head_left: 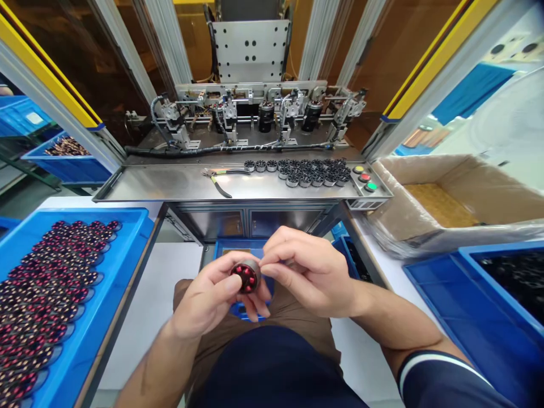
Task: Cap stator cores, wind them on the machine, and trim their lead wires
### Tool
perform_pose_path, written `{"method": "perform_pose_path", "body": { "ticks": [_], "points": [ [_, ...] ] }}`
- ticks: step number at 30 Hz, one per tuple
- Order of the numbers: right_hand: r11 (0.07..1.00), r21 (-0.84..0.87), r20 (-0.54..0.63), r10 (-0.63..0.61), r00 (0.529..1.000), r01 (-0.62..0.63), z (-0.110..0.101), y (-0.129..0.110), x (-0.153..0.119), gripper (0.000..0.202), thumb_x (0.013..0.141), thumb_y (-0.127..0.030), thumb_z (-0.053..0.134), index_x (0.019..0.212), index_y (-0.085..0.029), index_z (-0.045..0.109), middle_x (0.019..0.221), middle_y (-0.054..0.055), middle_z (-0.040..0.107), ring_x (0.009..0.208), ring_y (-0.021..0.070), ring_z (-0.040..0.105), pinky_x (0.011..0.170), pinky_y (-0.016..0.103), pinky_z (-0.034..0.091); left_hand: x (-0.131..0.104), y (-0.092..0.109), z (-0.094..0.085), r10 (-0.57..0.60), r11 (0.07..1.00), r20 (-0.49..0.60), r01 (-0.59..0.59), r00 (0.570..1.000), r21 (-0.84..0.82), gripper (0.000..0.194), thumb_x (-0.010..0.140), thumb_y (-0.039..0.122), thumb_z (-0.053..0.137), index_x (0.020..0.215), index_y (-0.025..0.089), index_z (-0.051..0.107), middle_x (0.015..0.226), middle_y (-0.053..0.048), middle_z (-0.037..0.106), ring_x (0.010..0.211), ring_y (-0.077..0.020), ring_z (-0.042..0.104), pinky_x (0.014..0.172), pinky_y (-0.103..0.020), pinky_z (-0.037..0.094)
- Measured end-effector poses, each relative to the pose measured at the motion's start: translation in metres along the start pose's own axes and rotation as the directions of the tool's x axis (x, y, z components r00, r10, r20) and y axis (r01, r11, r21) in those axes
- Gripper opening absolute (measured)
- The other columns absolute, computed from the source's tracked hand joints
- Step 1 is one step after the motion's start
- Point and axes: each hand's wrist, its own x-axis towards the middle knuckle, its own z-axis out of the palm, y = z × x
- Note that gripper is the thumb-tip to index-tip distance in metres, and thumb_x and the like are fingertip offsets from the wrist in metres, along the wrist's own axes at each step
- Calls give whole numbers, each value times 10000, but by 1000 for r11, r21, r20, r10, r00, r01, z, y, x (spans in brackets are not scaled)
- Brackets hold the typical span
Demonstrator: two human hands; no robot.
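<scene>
My left hand (pixel 212 292) is closed round a short metal cylinder (pixel 246 276) with a dark inside and several red parts, its open face turned up towards me. My right hand (pixel 308 272) is at the cylinder's right edge, thumb and forefinger pinched together beside the rim. Whatever lies between those fingertips is too small to make out. Both hands are above my lap, in front of the machine's metal tray (pixel 170 184).
On the metal tray are pliers (pixel 219 181), several dark ring-shaped parts (pixel 317 171) and push buttons (pixel 364 178). A blue tray (pixel 131 238) of similar cylinders stands left. At right are a plastic-lined carton (pixel 476 221) and a blue bin (pixel 467 300). Machine fixtures (pixel 266 116) stand behind.
</scene>
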Motion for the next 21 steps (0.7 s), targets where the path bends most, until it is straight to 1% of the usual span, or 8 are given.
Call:
{"method": "perform_pose_path", "body": {
  "ticks": [4, 8, 10, 12, 13, 15, 17, 21],
  "points": [
    [994, -28, -94, 102, 990, -105, 3, -1, 0, 81, 919, -110, 633, 847, -121, 670, 748, 52, 653, 689, 121, 599, 616, 248, 501, -2, -1, 6, 244, 970, -204, -234, 948, 72, 345, 825, 107, 744, 1107, 281, 649, 1161, -14, 687, 940, -173, 730, 765, -243, 597],
    [990, 63, -105, 136, 985, -130, 6, -1, 1, 124, 926, -131, 635, 808, -111, 665, 727, 54, 642, 655, 113, 581, 585, 240, 489, 1, -1, 4, 393, 914, -287, -406, 874, 16, 287, 735, 176, 842, 939, 266, 661, 968, 26, 700, 1142, -209, 668, 951, -292, 559],
    [992, 106, -65, 73, 995, -65, 6, 1, 1, 94, 926, -125, 634, 839, -109, 665, 737, 62, 654, 686, 126, 598, 622, 258, 516, 6, -1, 2, 335, 935, -268, -353, 903, -22, 266, 793, 350, 811, 998, 241, 683, 921, -2, 721, 1062, -204, 700, 897, -264, 569],
    [994, 110, -24, 4, 1000, -2, 4, 2, 1, 62, 926, -118, 632, 873, -116, 663, 753, 65, 665, 725, 138, 613, 663, 276, 537, 10, -3, 0, 116, 991, -130, -123, 985, -47, 419, 877, 552, 658, 1021, 161, 697, 915, -81, 745, 877, -215, 741, 766, -275, 596],
    [995, 103, -11, -12, 1000, 13, 3, 3, 1, 55, 928, -119, 630, 883, -120, 662, 761, 66, 668, 736, 141, 616, 670, 279, 542, 11, -4, -1, -16, 998, -27, 14, 1000, -56, 527, 908, 622, 556, 1005, 124, 697, 867, -117, 749, 773, -221, 745, 678, -281, 598],
    [996, 85, -5, -19, 1000, 19, 1, 4, 0, 49, 932, -127, 627, 893, -126, 655, 772, 66, 665, 737, 140, 614, 660, 276, 543, 11, -7, -1, -172, 980, 138, 184, 975, -77, 610, 950, 650, 427, 986, 97, 682, 726, -128, 730, 604, -215, 723, 523, -257, 561],
    [998, 61, -19, -25, 999, 27, 0, 3, 0, 46, 931, -128, 626, 890, -131, 646, 771, 61, 655, 731, 139, 608, 652, 273, 541, 9, -8, 0, -152, 983, 132, 163, 979, -79, 514, 974, 575, 451, 1016, 108, 661, 706, -112, 726, 568, -195, 714, 473, -214, 530],
    [999, -6, -74, -38, 997, 38, -2, 0, 0, 64, 924, -104, 614, 869, -132, 632, 769, 49, 632, 714, 123, 592, 640, 250, 530, 5, -5, 4, -18, 999, -26, 17, 999, -29, 328, 960, 437, 575, 1124, 160, 640, 898, -93, 740, 649, -179, 736, 519, -208, 557]
  ]
}}
